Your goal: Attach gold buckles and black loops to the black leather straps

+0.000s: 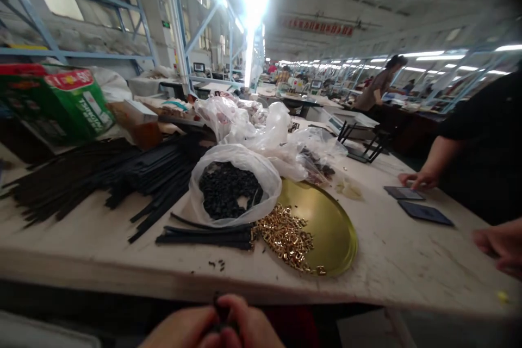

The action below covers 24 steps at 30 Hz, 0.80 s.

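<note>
At the bottom of the view, just in front of the table edge, my left hand (183, 329) and my right hand (255, 327) meet with fingers closed. Between the fingertips they pinch a small dark piece (221, 311), mostly hidden, its kind not clear. Beyond them on the table lies a bundle of black straps (206, 238) with gold metal ends. A white plastic bag (267, 180) stands open behind it, full of small black pieces (228, 187). To its right is a round gold tray (332, 223) with a heap of small gold buckles (287, 236).
Long dark strips (150, 168) spread over the table's left side. A green bag (61, 106) and clear plastic bags (244, 119) lie behind. On the right, a co-worker in black (485, 141) touches a phone-like device (403, 192) beside a dark tablet-like one (424, 212).
</note>
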### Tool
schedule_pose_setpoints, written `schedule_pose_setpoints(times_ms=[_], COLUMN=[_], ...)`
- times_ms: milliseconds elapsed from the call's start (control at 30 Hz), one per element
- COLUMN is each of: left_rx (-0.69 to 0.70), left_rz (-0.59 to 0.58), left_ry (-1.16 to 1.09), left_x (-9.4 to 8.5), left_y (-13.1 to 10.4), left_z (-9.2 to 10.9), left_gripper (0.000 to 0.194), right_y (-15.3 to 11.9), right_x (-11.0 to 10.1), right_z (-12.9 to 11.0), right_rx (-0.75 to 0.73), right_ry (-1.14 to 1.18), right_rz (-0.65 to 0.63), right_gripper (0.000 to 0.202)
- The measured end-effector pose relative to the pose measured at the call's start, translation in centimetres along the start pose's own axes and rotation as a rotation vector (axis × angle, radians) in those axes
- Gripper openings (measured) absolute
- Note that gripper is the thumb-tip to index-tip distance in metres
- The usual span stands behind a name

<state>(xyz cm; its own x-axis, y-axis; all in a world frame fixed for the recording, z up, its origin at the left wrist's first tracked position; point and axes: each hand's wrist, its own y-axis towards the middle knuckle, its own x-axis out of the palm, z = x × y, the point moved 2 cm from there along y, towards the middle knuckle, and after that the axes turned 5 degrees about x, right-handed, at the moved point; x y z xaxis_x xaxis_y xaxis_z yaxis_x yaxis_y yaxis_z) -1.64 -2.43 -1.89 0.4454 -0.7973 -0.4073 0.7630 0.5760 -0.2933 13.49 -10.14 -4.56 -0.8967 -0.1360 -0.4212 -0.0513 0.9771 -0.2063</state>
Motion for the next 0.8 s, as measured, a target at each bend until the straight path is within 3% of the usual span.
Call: schedule_pose_setpoints(times_ms=[33,67,133,200,300,433,500,700,800], left_rx=[-0.002,0.019,0.120,0.268,0.264,0.216,0.169,-0.195,-0.311], left_rz=[0.053,0.117,0.259,0.351,0.421,0.460,0.482,0.639,0.636], left_ry=[0.103,0.230,0.519,0.699,0.789,0.855,0.891,1.016,1.056], left_x=[-1.2,-2.4,-4.7,-5.9,-5.8,-5.6,-7.2,-16.2,-17.7], left_y=[0.7,1.8,4.3,6.9,9.9,10.9,10.6,11.5,12.5], left_z=[-0.2,-0.2,0.2,0.5,-0.2,-1.9,-2.6,-5.6,-7.2], left_gripper=[0.015,0.014,0.017,0.023,0.024,0.021,0.022,0.021,0.022], right_y=[1.1,2.3,5.0,7.6,10.3,11.4,11.3,11.1,10.9], right_x=[-0.7,-1.7,-3.9,-5.7,-6.6,-5.3,-4.8,-4.5,-4.6], right_z=[0.1,0.0,-0.3,-0.7,-0.1,2.2,3.2,3.0,2.6], right_rx=[-0.018,-0.047,-0.137,-0.231,-0.300,-0.352,-0.377,-0.473,-0.474], right_ry=[-0.032,-0.138,-0.368,-0.589,-0.687,-0.819,-0.891,-0.905,-0.886], right_rz=[0.046,0.178,0.368,0.498,0.537,0.535,0.559,0.631,0.636], right_gripper=[0.031,0.025,0.016,0.015,0.017,0.026,0.028,0.033,0.032])
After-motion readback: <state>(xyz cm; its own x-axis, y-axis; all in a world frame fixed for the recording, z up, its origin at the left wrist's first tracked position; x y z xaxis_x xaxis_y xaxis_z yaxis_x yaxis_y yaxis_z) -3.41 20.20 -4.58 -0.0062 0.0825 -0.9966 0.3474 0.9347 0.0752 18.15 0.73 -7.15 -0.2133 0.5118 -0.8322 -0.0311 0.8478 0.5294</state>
